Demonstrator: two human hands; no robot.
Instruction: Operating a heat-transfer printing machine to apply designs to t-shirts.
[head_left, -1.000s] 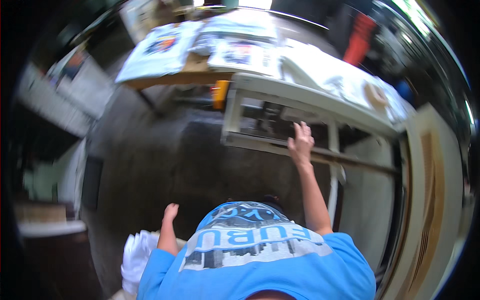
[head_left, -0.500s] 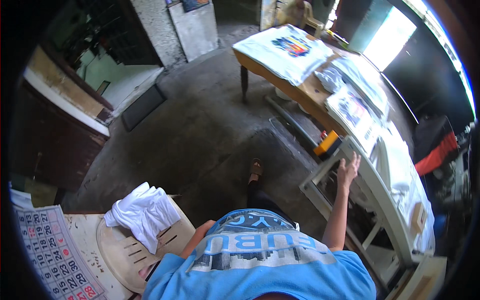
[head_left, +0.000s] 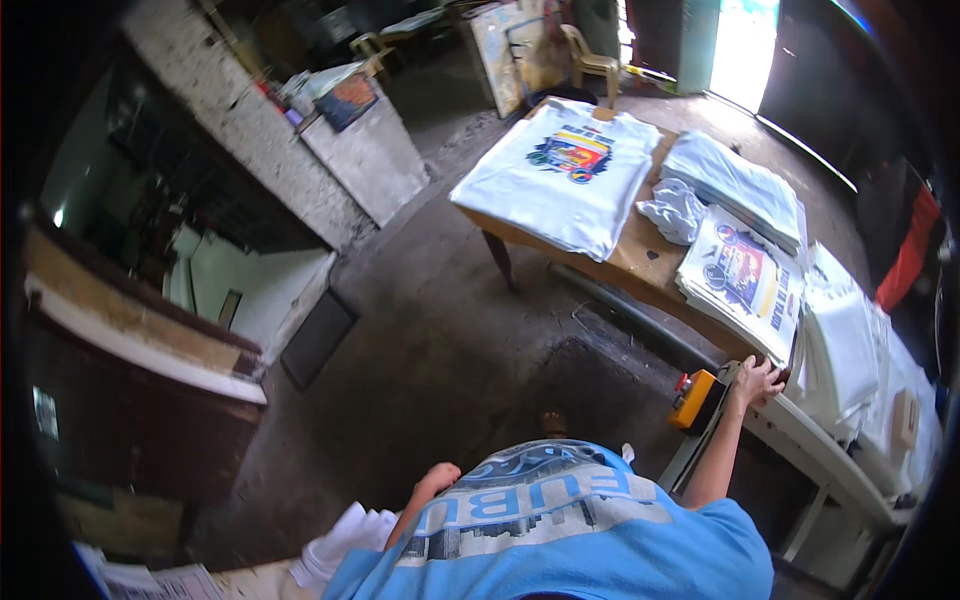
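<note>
Large pale lettering is borne across the chest of the light-blue T-shirt [head_left: 570, 500] worn by the person, above a grey skyline print. Small dark lettering and a bright multicoloured emblem are printed on the top piece of the neat stack of white printed shirts [head_left: 738, 275], which is set at the near right end of the brown wooden table [head_left: 632, 262]. A similar emblem is carried by the white shirt laid flat [head_left: 545, 210] at the table's left end. Printed marks, too cut off to be read, are shown on the white paper sheet [head_left: 185, 584] at the lower left edge.

Half a second ago the right hand [head_left: 757, 382] was held over the off-white metal frame [head_left: 825, 455]; now it is brought to the stack's near corner, its fingers parted and bent. Whether cloth is pinched there cannot be told. The left hand [head_left: 438, 478] is kept beside the T-shirt, loosely curled; whether anything is held in it cannot be told. The crumpled white cloth [head_left: 345, 540] at lower left is now partly cut off by the T-shirt.

A yellow-and-black control box [head_left: 692, 402], topped by a red button [head_left: 684, 381], is seen just beside the right hand. Whether the small tan block [head_left: 904, 420] on the draped white fabric [head_left: 840, 355] is hollow cannot be told.
</note>
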